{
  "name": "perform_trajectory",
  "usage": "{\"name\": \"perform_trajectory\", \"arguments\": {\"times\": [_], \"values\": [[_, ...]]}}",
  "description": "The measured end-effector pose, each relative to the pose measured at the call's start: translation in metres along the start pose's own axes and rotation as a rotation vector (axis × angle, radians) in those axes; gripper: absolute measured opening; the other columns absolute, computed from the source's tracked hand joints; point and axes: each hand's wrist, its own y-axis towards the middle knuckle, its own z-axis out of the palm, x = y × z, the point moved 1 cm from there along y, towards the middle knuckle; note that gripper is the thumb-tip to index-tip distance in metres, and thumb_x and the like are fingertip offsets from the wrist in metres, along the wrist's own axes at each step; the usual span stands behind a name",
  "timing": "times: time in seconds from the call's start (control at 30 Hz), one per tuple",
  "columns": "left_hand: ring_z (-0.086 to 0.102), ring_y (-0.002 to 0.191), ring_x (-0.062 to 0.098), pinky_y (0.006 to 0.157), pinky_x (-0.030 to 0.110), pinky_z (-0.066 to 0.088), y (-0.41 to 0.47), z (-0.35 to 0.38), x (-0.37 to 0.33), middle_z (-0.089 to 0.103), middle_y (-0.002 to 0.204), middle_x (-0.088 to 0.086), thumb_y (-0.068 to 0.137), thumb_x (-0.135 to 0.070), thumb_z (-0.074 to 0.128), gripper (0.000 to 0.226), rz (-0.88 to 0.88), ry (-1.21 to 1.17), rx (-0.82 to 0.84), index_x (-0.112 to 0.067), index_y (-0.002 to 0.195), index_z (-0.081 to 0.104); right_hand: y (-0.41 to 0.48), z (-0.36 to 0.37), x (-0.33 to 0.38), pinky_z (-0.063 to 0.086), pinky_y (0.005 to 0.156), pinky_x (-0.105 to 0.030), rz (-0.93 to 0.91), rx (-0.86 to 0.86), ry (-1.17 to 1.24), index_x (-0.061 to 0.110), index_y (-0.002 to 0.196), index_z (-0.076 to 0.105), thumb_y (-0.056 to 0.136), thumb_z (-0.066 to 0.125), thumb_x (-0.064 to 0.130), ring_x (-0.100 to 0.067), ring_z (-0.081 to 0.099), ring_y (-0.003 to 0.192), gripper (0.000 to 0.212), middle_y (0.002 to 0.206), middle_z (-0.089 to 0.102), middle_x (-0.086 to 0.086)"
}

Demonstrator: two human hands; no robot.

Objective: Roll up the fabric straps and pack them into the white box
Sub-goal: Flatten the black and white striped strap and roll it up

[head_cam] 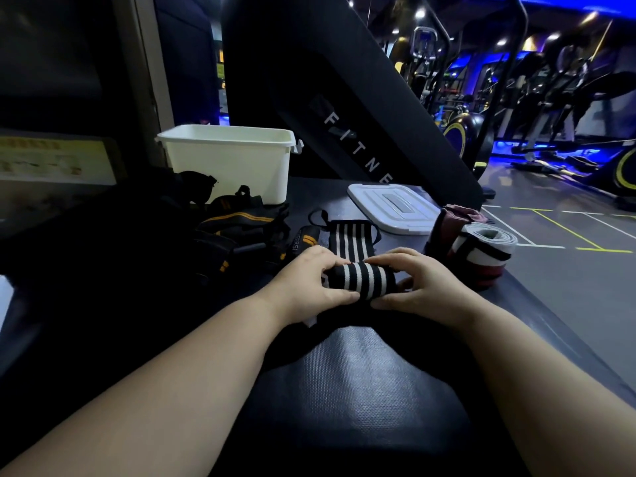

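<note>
Head view: the black fabric strap with white stripes point(358, 282) lies partly rolled on the dark textured surface point(361, 373). The left hand point(309, 284) and right hand point(423, 287) each grip one end of the roll, fingers curled over it. The roll's long axis runs left to right; the unrolled tail extends away from the person. The open white plastic box point(227, 160) stands beyond and to the left, nearer the left hand.
</note>
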Motion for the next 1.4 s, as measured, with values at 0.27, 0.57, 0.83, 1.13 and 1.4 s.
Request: {"name": "perform_trajectory", "arguments": {"times": [0.27,0.57,0.83,1.13,1.4], "values": [[0.061,0.092,0.004,0.085,0.018,0.046,-0.001,-0.002,-0.003,0.065,0.093,-0.013,0.084,-0.038,0.071,0.027,-0.059,-0.132,-0.012,-0.032,0.108,0.062,-0.002,-0.003,0.006,0.049,0.073,-0.021,0.07,0.025,0.178,0.038,0.103,0.059,0.075,0.081,0.03,0.003,0.057,0.073,0.037,0.094,0.065,0.007],[0.067,0.08,0.005,0.071,0.016,0.05,-0.001,0.0,-0.006,0.073,0.085,-0.005,0.09,-0.04,0.062,0.024,-0.163,-0.298,0.023,-0.018,0.091,0.072,-0.004,0.0,0.002,0.052,0.089,-0.039,0.167,0.044,0.329,0.027,0.097,0.071,0.074,0.074,0.051,-0.011,0.066,0.087,0.033,0.093,0.072,-0.001],[0.045,0.048,-0.001,0.05,0.015,0.035,0.002,0.005,-0.008,0.049,0.047,-0.015,0.091,-0.049,0.057,0.047,-0.229,-0.216,0.02,-0.018,0.056,0.051,-0.001,-0.005,0.006,0.046,0.086,-0.024,0.196,0.042,0.169,0.032,0.079,0.069,0.07,0.059,0.063,-0.001,0.061,0.088,0.034,0.089,0.064,0.013],[0.055,0.078,-0.006,0.073,0.009,0.04,0.006,0.007,-0.011,0.062,0.08,-0.015,0.089,-0.019,0.067,0.004,0.051,-0.091,-0.243,-0.021,0.089,0.07,0.002,0.005,0.007,0.041,0.059,-0.012,0.166,-0.091,0.198,0.028,0.09,0.056,0.089,0.066,0.035,0.002,0.05,0.055,0.012,0.062,0.056,0.012],[0.052,0.084,-0.024,0.073,-0.007,0.035,-0.001,-0.003,-0.005,0.062,0.104,-0.02,0.072,-0.026,0.084,0.058,-0.086,-0.17,0.004,-0.024,0.126,0.063,0.0,-0.002,0.004,0.047,0.082,-0.013,0.094,-0.119,0.071,0.034,0.1,0.065,0.067,0.069,0.057,-0.001,0.061,0.09,0.04,0.108,0.057,0.013]]}}
